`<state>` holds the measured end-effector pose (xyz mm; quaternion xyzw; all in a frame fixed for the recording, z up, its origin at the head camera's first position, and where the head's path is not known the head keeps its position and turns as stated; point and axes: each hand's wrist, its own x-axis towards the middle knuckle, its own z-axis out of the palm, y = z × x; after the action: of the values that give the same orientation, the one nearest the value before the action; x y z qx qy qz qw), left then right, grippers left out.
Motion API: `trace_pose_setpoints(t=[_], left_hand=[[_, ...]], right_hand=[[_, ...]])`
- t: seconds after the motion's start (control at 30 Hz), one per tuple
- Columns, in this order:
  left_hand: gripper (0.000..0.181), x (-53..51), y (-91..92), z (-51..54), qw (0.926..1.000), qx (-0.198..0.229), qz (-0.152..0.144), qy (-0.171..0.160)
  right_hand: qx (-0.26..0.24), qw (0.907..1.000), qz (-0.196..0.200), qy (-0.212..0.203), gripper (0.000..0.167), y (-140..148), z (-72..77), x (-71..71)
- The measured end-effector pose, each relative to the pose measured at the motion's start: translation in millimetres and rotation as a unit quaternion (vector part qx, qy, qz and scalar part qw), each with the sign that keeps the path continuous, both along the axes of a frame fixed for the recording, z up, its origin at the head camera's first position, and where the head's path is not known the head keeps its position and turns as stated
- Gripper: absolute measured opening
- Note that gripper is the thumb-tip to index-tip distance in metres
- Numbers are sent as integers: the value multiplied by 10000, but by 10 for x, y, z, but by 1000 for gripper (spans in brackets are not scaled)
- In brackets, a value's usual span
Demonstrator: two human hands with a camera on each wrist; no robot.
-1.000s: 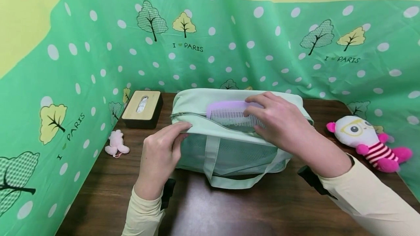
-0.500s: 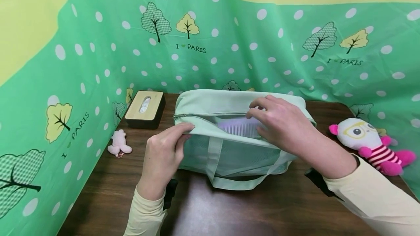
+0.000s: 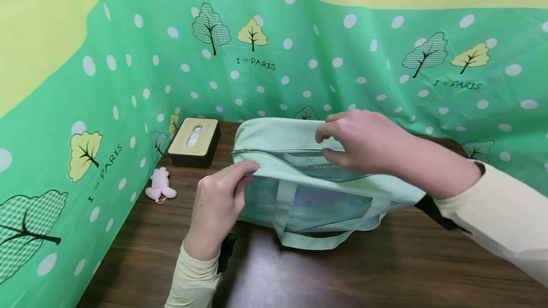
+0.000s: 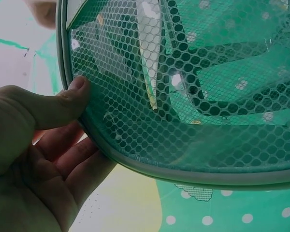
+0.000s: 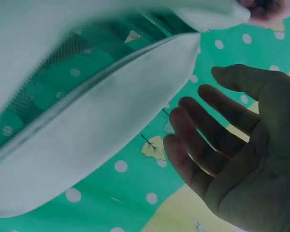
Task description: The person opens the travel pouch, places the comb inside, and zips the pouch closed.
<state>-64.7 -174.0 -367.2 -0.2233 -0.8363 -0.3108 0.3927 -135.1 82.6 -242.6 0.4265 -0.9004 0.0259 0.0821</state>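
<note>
A mint-green bag (image 3: 274, 132) with clear mesh sides lies on the table, its zipper (image 3: 282, 156) undone along the top. My left hand (image 3: 222, 198) pinches the bag's front left top edge; in the left wrist view its thumb (image 4: 77, 92) presses the rim of the mesh panel. Over the opening hovers my right hand (image 3: 364, 141), fingers loosely bent and holding nothing; the right wrist view shows the same bare hand (image 5: 227, 140) beside the bag's pale top. Through the front mesh a faint lavender shape, the comb (image 3: 317, 198), shows inside the bag.
A tissue box (image 3: 184, 139) with a wooden top stands left of the bag. Near it lies a small pink plush toy (image 3: 160, 184). Loose straps (image 3: 314, 241) hang at the bag's front. A green dotted cloth (image 3: 278, 75) walls in the brown table (image 3: 299, 279).
The lavender comb, at the opening before, has dropped into the bag and left my right hand. That hand has risen slightly; its arm now covers the striped plush toy. My left hand keeps its hold.
</note>
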Motion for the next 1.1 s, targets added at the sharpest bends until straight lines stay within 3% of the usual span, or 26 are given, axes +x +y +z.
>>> trace_pose_setpoints(t=[0.17, 0.4, 0.63, 0.77, 0.9, 1.1], left_hand=[[26, -4, -7, 0, 10000, -9, -12, -36], [26, 1, -8, 6, 10000, -36, 24, -64], [27, -1, -1, 3, 10000, -58, 14, -13], [27, 2, 6, 9, 10000, -43, 29, -17], [27, 10, 10, 25, 10000, -48, 38, -73], [26, 18, 8, 37, 9999, -67, -1, -156]], right_hand=[[77, 9959, 125, -897, 7, -196, 95, -196], [490, 9825, 251, -1777, 20, -590, 51, -436], [1275, 9611, 29, -2449, 38, -1024, -17, -605], [1440, 9480, -307, -2821, 44, -1237, -13, -648], [1295, 9435, -561, -2999, 49, -1396, -6, -666], [1249, 9473, -865, -2819, 54, -1579, -56, -649]])
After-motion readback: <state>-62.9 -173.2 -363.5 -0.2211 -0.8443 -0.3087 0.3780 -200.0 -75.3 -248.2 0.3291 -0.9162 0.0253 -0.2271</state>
